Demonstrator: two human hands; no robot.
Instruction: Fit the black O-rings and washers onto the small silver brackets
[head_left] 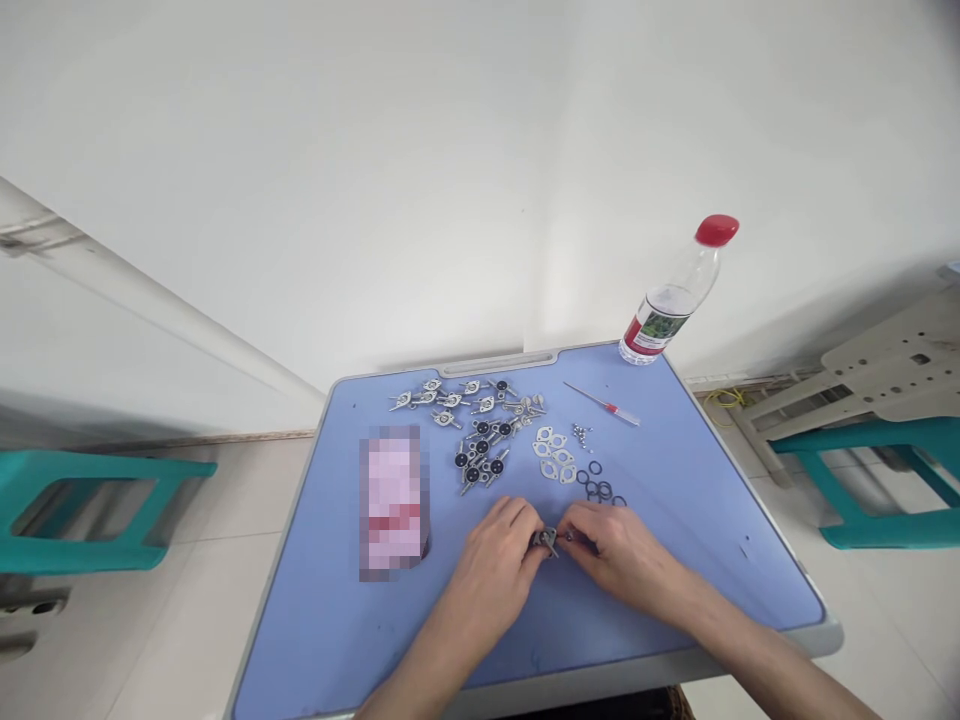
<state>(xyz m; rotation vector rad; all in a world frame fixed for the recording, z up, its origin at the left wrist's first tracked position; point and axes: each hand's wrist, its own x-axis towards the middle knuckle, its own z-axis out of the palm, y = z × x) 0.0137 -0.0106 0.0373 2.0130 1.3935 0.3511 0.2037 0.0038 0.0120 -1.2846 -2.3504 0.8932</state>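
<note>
My left hand and my right hand meet over the middle of a blue table. Both pinch a small grey metal part between their fingertips. Just beyond the hands lie several black rubber rings and a few flat metal plates. Farther back is a spread of small metal parts, some with black discs on them.
A red-handled screwdriver and tiny screws lie at the back right. A clear bottle with a red cap stands at the table's far right corner. A blurred pink object lies left of the hands. Teal stools flank the table.
</note>
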